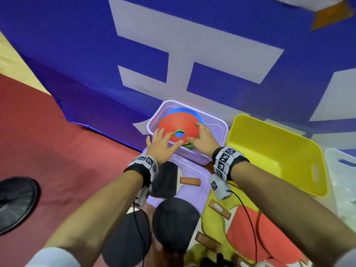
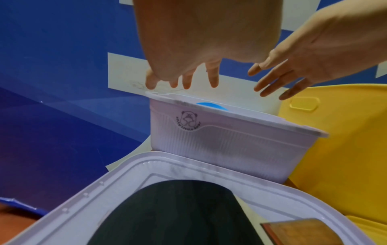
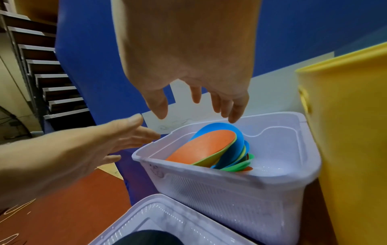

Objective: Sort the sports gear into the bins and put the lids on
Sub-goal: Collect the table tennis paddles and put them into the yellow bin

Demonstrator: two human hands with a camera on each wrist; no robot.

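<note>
A lilac bin (image 1: 215, 122) (image 2: 230, 145) (image 3: 230, 199) stands against the blue padding and holds a tilted stack of disc cones (image 1: 179, 124) (image 3: 205, 147), with a red one on top and blue and green ones beneath. My left hand (image 1: 161, 141) (image 2: 182, 82) hovers over the bin's near-left rim with its fingers spread and holds nothing. My right hand (image 1: 200, 133) (image 3: 199, 106) hangs above the right side of the stack, also spread, and the wrist views show a gap below its fingertips. The lilac lid (image 1: 196, 197) (image 2: 104, 190) lies just in front of the bin.
Black paddles (image 1: 165, 180) lie on and around the lilac lid. An empty yellow bin (image 1: 269, 151) stands to the right, and its yellow lid (image 1: 212, 226) bears red paddles (image 1: 244, 228). A white bin (image 1: 341, 166) is at far right and a black fan (image 1: 15, 203) at far left.
</note>
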